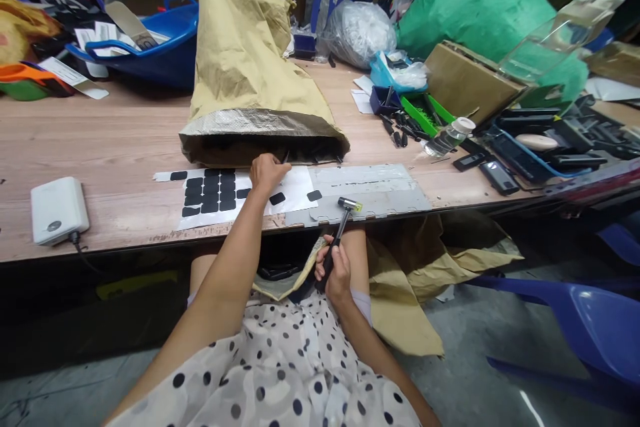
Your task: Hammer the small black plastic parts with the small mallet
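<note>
My right hand (334, 270) is wrapped round the black handle of a small hammer (345, 213), held above my lap at the table's front edge. Its head has a metal face and a yellowish-green end. At the mouth of a large tan paper sack (240, 80), my left hand (269, 173) has its fingers pinched together; what they hold, if anything, is too small to tell. Beneath that hand lies a white sheet (240, 213) with rows of black rounded pads (211, 190). A few loose black pads (314, 195) lie to its right. The sack's inside is dark.
A grey board (370, 190) lies along the front edge. On the left are a white power bank (59, 210) with a cable and a blue basin (150, 47). To the right stand a green tray (430, 113), a clear bottle (449, 137) and a blue tray (530, 157) of black parts.
</note>
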A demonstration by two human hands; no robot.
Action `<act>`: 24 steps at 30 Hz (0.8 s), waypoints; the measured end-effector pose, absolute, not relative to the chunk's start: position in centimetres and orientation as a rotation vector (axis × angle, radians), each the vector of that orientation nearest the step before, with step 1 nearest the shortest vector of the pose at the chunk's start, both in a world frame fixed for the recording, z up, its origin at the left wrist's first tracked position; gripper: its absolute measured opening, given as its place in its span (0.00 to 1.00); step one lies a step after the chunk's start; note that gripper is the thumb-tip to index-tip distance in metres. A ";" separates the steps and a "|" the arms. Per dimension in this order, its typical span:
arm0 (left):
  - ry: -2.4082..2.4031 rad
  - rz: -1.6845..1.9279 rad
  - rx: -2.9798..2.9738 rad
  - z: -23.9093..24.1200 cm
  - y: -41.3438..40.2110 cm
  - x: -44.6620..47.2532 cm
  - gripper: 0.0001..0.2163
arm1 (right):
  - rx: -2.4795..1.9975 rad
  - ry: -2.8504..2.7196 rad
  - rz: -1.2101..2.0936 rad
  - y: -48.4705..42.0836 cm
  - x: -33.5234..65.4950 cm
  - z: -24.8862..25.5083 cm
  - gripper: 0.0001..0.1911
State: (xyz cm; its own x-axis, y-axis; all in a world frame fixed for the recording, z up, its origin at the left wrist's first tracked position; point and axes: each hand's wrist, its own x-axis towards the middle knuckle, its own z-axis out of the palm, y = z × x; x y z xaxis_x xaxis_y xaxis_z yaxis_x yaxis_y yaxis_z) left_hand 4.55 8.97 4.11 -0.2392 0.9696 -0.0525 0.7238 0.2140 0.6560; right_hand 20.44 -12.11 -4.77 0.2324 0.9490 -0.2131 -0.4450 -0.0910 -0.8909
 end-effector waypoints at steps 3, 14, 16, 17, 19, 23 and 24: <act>1.852 0.765 1.795 4.7 4.3 4.2 0.06 | -1.107 -0.612 1.288 -12.1 20.5 -4.8 0.20; 1.457 0.732 2.158 1.7 -0.2 4.2 0.04 | -1.145 -0.615 1.236 -11.7 20.6 -4.7 0.19; 1.440 0.735 2.154 1.4 0.1 4.1 0.05 | -1.171 -0.622 1.221 -11.9 20.7 -4.6 0.19; 1.428 0.737 2.150 1.3 0.1 4.1 0.06 | -1.184 -0.630 1.214 -12.0 20.6 -4.6 0.19; 1.404 0.742 2.136 1.0 0.2 3.9 0.06 | -1.203 -0.665 1.206 -12.3 20.6 -4.6 0.20; 1.369 0.755 2.108 0.7 0.4 3.6 0.08 | -1.211 -0.800 1.211 -13.2 20.5 -4.8 0.22; 1.360 0.756 2.105 0.6 0.5 3.6 0.08 | -1.214 -0.831 1.215 -13.4 20.5 -4.9 0.23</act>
State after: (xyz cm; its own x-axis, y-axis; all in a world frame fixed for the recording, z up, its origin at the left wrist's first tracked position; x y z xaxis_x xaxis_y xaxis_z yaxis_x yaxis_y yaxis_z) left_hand 3.58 0.48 0.63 0.3408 0.9241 0.1732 0.6350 -0.3621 0.6824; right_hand 20.48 -13.43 -4.92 0.2077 0.9697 -0.1285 -0.2320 -0.0788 -0.9695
